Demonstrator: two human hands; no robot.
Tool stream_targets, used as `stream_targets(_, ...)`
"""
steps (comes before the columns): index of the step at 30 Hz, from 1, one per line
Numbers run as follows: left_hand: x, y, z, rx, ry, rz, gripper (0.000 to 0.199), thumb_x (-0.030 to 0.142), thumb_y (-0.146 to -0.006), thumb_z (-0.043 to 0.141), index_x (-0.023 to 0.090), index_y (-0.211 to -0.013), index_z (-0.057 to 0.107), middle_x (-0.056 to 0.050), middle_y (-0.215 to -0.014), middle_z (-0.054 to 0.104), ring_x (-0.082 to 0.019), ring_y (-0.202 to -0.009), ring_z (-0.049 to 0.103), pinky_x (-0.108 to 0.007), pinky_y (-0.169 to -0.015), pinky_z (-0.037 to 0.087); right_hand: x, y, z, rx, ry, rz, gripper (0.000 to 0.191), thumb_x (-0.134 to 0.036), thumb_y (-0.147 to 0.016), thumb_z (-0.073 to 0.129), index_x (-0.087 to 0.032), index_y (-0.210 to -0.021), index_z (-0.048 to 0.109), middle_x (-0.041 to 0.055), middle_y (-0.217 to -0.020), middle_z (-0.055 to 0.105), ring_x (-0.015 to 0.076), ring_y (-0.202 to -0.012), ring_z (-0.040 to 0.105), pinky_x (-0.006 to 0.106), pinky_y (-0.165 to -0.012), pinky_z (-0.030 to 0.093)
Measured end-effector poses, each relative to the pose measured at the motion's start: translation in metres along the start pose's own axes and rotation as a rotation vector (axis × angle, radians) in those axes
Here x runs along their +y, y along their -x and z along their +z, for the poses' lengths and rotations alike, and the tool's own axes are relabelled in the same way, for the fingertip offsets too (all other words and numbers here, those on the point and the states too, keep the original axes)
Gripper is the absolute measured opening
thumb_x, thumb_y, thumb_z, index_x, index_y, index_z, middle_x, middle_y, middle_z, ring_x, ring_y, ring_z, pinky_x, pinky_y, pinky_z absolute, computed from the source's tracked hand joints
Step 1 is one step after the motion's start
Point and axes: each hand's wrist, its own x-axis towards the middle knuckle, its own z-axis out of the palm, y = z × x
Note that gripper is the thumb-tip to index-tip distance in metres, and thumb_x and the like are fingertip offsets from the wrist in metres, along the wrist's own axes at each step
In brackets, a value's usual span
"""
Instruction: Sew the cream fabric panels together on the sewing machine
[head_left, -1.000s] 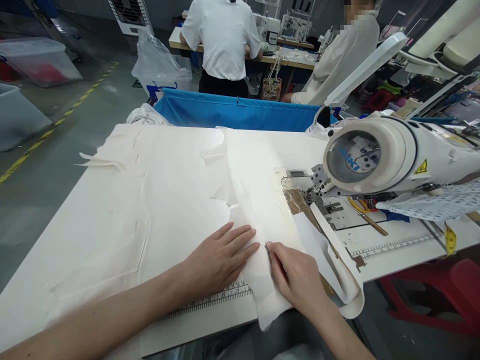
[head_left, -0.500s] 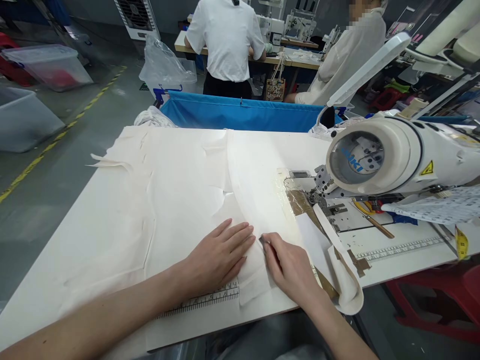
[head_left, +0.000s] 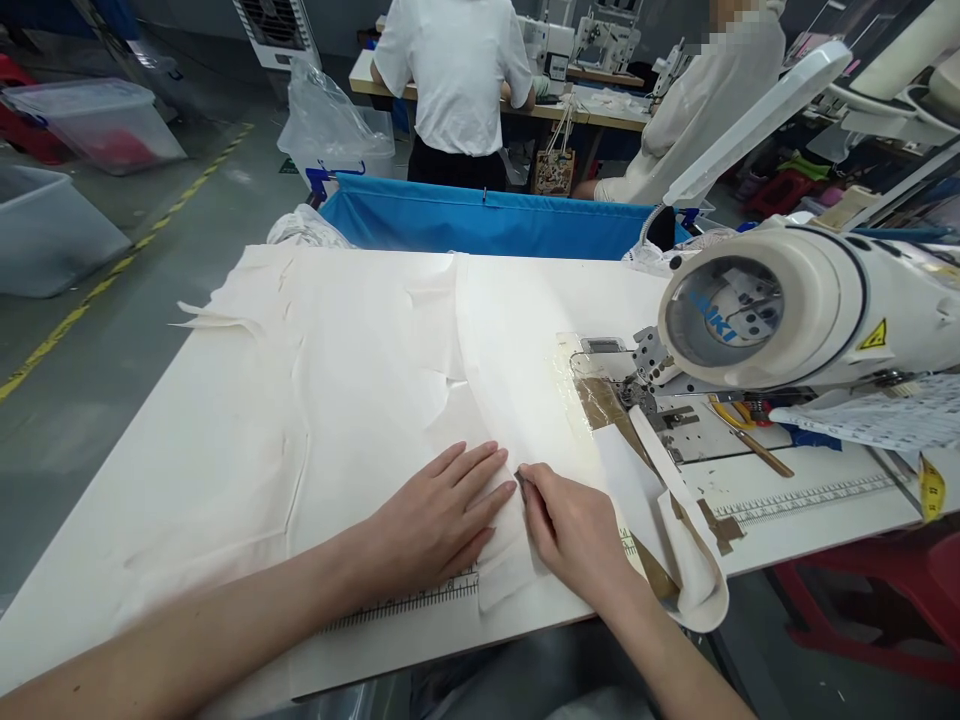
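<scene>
White fabric point(head_left: 375, 370) lies spread over the white sewing table, its front part rumpled and folded under my hands. My left hand point(head_left: 450, 510) rests flat on this fabric with fingers stretched out. Just to its right, my right hand point(head_left: 574, 525) is closed in a pinch. Between its thumb and forefinger shows the tip of a small dark grey piece point(head_left: 523, 480), touching the fabric near my left fingertips. Most of that piece is hidden by the fingers, so its kind cannot be made out. A printed ruler strip point(head_left: 405, 607) shows below my left wrist.
A sewing machine point(head_left: 772, 305) stands at the right, with a wooden-handled tool point(head_left: 765, 455) by its base. A white strip point(head_left: 694, 570) hangs over the front edge. Behind the table is a blue cloth bin point(head_left: 480, 220); beyond it, a person in white point(head_left: 454, 80) works.
Both hands stay almost in place. My right fingers and the small grey piece have shifted very slightly to the left. The whole view has tilted a little.
</scene>
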Motion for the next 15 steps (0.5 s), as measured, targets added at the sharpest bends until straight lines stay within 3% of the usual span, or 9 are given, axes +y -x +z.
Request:
stream_targets(8,0.001,0.001,0.000,0.003,0.005,-0.025,0.040,0.027,-0.098,0.043,0.014,-0.135,0.049,-0.016,-0.145,0.045,-0.032,-0.137,0.038,-0.051,-0.110,0.037,0.007,0.023,-0.027,-0.141,0.025,-0.014,0.020,-0.017,-0.098,0.036,-0.020,-0.096,0.055,-0.0014,-0.068,0.061,0.0159,-0.060,0.060,0.027,-0.055,0.033)
stream_targets(15,-0.003,-0.003,-0.001,0.086,0.000,-0.042,0.038,0.025,-0.100,0.035,0.009,-0.129,0.054,-0.014,-0.137,0.054,-0.027,-0.132,0.045,-0.049,-0.112,0.036,0.002,0.007,-0.010,-0.039,0.075,-0.036,0.020,-0.016,-0.097,0.037,-0.019,-0.102,0.057,0.0009,-0.074,0.066,0.0174,-0.063,0.063,0.027,-0.056,0.037)
